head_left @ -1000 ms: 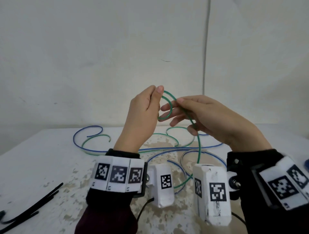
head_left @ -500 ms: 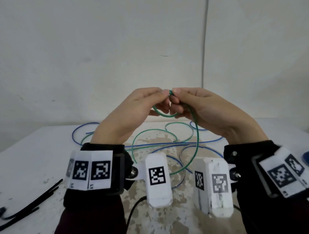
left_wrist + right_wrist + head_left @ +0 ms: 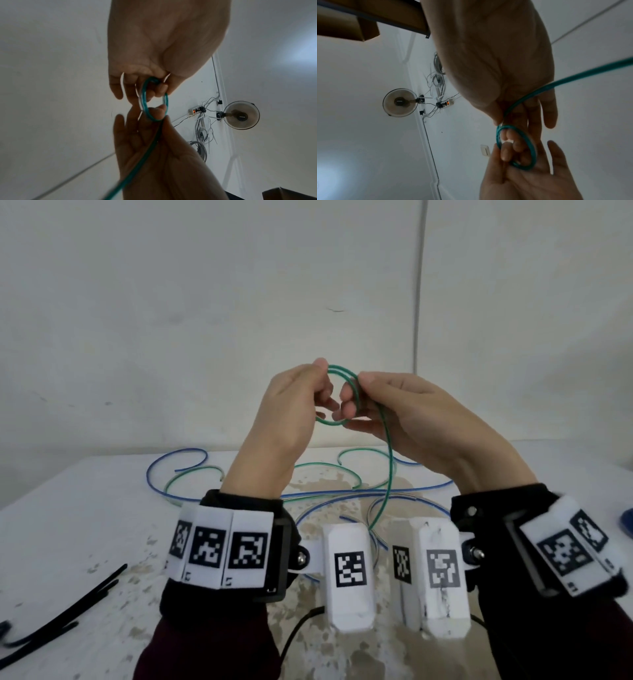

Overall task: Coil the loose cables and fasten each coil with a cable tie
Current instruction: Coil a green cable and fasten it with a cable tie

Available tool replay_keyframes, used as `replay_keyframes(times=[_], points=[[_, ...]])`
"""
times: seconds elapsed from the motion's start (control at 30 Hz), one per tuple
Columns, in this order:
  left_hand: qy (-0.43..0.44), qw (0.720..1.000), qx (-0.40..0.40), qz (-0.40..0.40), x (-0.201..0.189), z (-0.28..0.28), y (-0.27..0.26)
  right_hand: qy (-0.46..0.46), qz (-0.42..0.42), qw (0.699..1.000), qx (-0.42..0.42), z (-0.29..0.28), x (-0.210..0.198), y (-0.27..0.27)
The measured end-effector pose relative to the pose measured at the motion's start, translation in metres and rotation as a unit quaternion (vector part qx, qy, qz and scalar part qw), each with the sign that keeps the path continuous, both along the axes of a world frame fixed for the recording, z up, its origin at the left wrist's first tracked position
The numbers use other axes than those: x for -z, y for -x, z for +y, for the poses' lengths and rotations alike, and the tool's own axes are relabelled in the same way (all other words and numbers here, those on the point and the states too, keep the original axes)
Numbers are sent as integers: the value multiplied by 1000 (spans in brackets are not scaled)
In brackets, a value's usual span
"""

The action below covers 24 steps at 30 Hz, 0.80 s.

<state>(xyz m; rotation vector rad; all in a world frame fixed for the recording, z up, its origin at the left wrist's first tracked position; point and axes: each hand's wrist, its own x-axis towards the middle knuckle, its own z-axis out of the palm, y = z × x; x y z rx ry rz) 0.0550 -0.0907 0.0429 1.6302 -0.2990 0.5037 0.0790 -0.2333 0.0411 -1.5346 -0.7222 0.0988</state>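
Both hands are raised above the white, stained table (image 3: pixel 68 529), meeting in front of the pale wall. The left hand (image 3: pixel 291 409) pinches the top of a small coil of thin green cable (image 3: pixel 342 378) between thumb and fingers, its other fingers curled beneath. The right hand (image 3: pixel 411 419) pinches the same coil on its right side, thumb against fingertips, with a finger showing through the ring. In the left wrist view the green coil (image 3: pixel 154 100) appears as two turns lying close together, held between the left hand (image 3: pixel 163 47) above and the right hand (image 3: pixel 154 155) below. From the coil the loose length of the green cable runs down past the right palm to the table, where it joins a tangle of thin blue cables (image 3: pixel 178 463) and further green loops lying well behind the wrists. A bundle of black plastic cable ties (image 3: pixel 61 611) lies on the near left part of the table, well apart from the cables. At the far right edge a blue object (image 3: pixel 627 522) is only partly in view.
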Motion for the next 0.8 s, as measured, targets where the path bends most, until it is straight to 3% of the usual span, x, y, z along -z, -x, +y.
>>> replay_keyframes(times=[0.07, 0.2, 0.33, 0.43, 0.63, 0.8], points=[[-31, 999, -7, 17, -3, 0, 4, -14, -5, 1000, -7, 0, 0, 0], [-124, 988, 26, 84, -1, 7, 5, 52, -45, 997, 25, -2, 0, 0], [-44, 981, 153, 112, 3, 9, 5, 118, -77, 987, 78, 0, 1, 0], [-18, 976, 166, 140, 4, 8, 5, 131, -71, 985, 91, 1, 3, 0], [116, 978, 144, 95, -1, 12, 5, -44, 69, 997, 5, 7, 2, 0], [98, 971, 181, 123, -2, 12, 6, -33, 39, 999, -16, 6, 3, 0]])
